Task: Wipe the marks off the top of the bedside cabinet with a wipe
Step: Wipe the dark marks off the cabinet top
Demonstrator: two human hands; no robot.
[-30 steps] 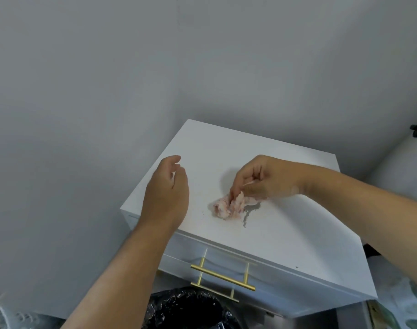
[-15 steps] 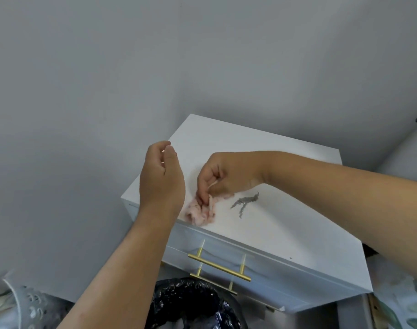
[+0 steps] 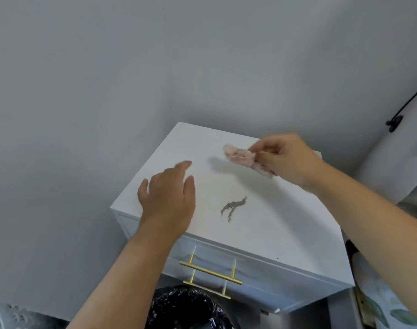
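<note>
Mark (image 3: 233, 208) sitting mid-front on cabinet top (image 3: 274, 224), not yet wiped. Right hand (image 3: 285, 160) pinching crumpled wipe (image 3: 242, 157) above back of top, clear of mark. Left hand (image 3: 168, 198) spreading open, empty, near left edge. Advice: lowering wipe flat onto mark, pressing firmly, rubbing along streak.

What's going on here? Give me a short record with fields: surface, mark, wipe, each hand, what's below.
surface: white cabinet top
mark: grey smear, unwiped, near the middle
wipe: crumpled pink wipe, lifted above the top
right hand: pinching the wipe
left hand: open, empty, over the left front corner
below: gold drawer handles, black bin bag
</note>
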